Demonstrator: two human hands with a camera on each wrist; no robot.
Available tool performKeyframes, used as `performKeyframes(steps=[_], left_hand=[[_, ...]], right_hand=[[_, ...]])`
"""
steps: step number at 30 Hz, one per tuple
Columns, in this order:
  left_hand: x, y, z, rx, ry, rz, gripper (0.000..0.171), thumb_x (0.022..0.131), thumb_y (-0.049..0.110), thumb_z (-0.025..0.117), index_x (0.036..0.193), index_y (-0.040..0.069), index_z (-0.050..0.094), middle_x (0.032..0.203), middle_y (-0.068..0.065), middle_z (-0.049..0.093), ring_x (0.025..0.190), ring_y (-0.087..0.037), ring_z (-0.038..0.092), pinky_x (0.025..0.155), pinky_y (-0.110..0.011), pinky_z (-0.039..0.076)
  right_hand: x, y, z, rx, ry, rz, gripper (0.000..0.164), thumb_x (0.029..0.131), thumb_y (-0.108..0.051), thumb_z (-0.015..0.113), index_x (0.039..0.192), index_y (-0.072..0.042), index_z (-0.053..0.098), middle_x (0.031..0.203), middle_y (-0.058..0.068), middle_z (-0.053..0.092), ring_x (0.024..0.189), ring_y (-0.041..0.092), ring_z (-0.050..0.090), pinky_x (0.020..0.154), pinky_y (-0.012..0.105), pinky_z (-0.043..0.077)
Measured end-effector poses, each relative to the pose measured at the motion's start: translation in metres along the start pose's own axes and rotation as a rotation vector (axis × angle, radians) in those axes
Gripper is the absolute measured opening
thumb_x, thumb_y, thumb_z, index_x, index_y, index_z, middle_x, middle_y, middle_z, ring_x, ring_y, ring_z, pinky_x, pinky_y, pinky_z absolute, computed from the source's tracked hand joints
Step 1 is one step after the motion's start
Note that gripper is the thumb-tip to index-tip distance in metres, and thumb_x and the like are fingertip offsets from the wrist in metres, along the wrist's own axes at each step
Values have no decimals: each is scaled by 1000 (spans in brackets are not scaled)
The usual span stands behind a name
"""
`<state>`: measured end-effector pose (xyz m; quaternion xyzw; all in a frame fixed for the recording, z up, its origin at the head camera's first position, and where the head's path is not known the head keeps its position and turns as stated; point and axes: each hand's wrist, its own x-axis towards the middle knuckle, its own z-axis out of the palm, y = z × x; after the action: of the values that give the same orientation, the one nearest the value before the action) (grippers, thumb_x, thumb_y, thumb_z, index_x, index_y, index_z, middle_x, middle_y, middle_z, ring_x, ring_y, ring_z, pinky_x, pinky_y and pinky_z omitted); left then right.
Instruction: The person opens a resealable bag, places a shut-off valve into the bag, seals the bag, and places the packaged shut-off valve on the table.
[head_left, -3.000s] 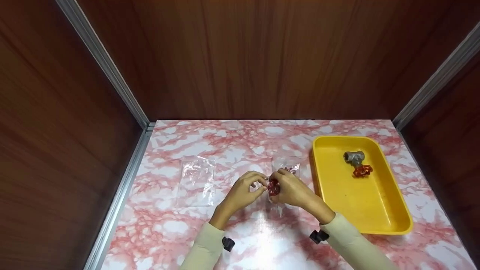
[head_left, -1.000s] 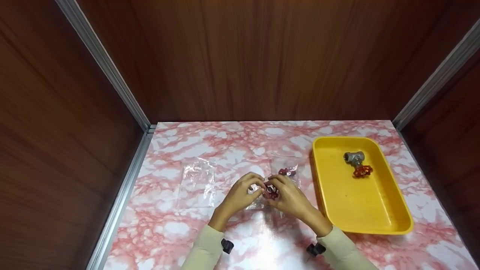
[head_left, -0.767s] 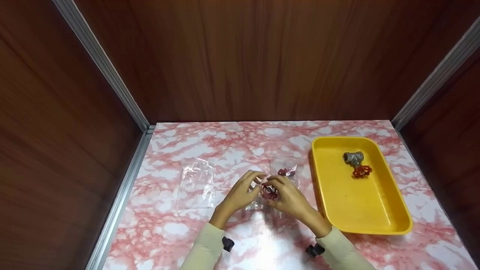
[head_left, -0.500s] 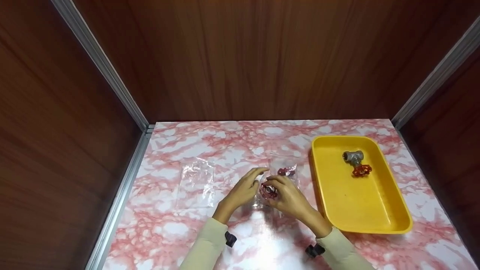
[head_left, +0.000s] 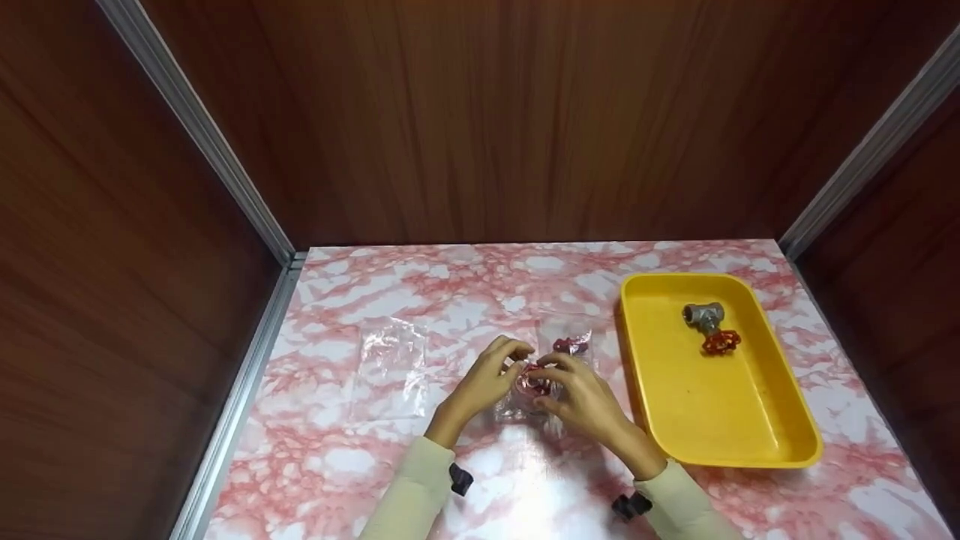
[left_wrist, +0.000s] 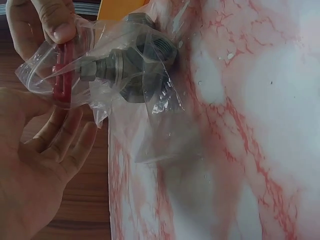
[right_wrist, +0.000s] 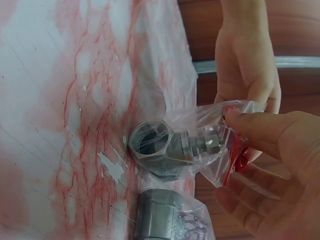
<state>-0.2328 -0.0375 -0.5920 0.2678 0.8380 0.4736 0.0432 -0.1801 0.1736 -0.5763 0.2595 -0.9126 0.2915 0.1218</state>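
A metal valve with a red handwheel (head_left: 534,384) stands in a clear plastic bag on the table, between both hands. In the left wrist view, its grey threaded body (left_wrist: 132,75) touches the tabletop, handwheel up. My right hand (head_left: 589,397) holds the handwheel rim through the plastic between thumb and fingers, seen also in the right wrist view (right_wrist: 280,165). My left hand (head_left: 484,379) is close beside the bag, fingers loosely bent; whether it touches the plastic is unclear. A second bagged valve (head_left: 570,345) lies just behind the right hand.
To the right stands a yellow tray (head_left: 739,420) with an unbagged valve (head_left: 705,319), red handwheel too, in its far part. A flat clear plastic bag (head_left: 390,367) lies on the left of the marbled table. Dark wood panels enclose the back and sides.
My left fingers drew away from the bag, straightened, then bent back toward it. My right hand's fingers have spread wider at the handwheel, and the second bagged valve behind shows more than three seconds ago.
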Motion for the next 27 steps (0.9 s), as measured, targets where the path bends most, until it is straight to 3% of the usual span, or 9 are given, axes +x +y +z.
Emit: performKeyframes(steps=[4,11,20,27], left_hand=[[0,-2,-1,0,16,8,22,110,11,58,128,11,70,119,-8,64,111,-18,63,92,-29,56],[0,-5,0,-18,56,-8,13,109,15,60,113,9,72,112,-7,65,102,-15,63,89,-27,58],[-2,-7,-1,7,77,5,18,108,7,60,118,7,75,106,-11,65,95,-13,61,89,-27,61],[-4,-10,-3,48,107,38,20,109,7,58,117,12,76,102,-7,64,93,-10,58,85,-25,57]], right_hand=[[-1,0,-2,21,19,29,36,79,-10,92,112,-11,78,130,8,73,121,32,69,102,51,59],[-1,2,-2,55,53,49,36,79,-6,91,111,-7,75,121,8,75,106,28,73,92,45,63],[-1,7,-6,72,52,91,18,81,-3,89,91,-10,76,104,6,77,99,27,71,87,43,63],[-1,9,-8,33,101,69,17,82,-2,88,86,-10,74,90,5,75,92,26,69,83,41,60]])
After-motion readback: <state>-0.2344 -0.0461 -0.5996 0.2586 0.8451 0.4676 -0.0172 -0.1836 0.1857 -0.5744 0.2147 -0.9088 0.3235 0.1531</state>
